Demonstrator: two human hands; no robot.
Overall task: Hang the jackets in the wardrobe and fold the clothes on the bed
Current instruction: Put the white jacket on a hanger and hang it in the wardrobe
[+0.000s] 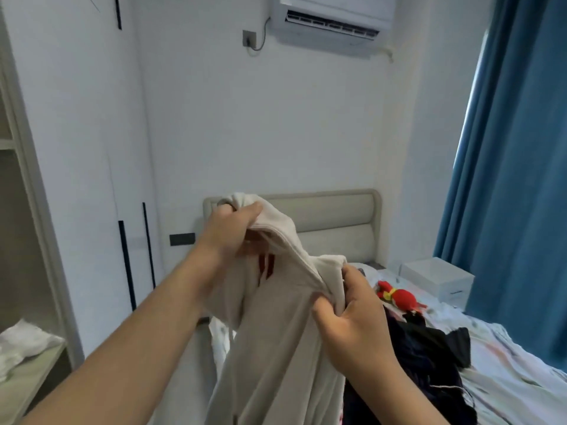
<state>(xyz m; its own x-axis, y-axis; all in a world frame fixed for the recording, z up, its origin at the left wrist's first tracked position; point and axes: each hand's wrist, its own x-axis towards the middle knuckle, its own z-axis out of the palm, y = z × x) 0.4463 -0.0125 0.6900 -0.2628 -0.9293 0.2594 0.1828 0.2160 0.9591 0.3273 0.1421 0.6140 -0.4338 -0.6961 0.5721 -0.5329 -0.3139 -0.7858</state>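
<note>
Cream fleece jacket (276, 332) hangs lengthwise downward from both grips over the near-left edge of the pale-sheeted bed (506, 378). The left hand (228, 231) bunches the collar higher up; the right hand (352, 317) pinches a shoulder lower. Leftward stands the open white wardrobe (15, 210), nearer the left hand.

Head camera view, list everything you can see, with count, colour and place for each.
jacket: one, cream, held up before the bed
dark clothes: one pile, black and navy, on the bed right of the jacket
plush toy: one, red and yellow, on the bed
bed: one, pale patterned sheet, right half
box: one, white, by the curtain
curtain: one, blue, right edge
air conditioner: one, white, high on the wall
wardrobe: one, white with black handles, left
white cloth: one, on the open wardrobe shelf, lower left
left hand: one, gripping the jacket's top
right hand: one, pinching the jacket lower down
</note>
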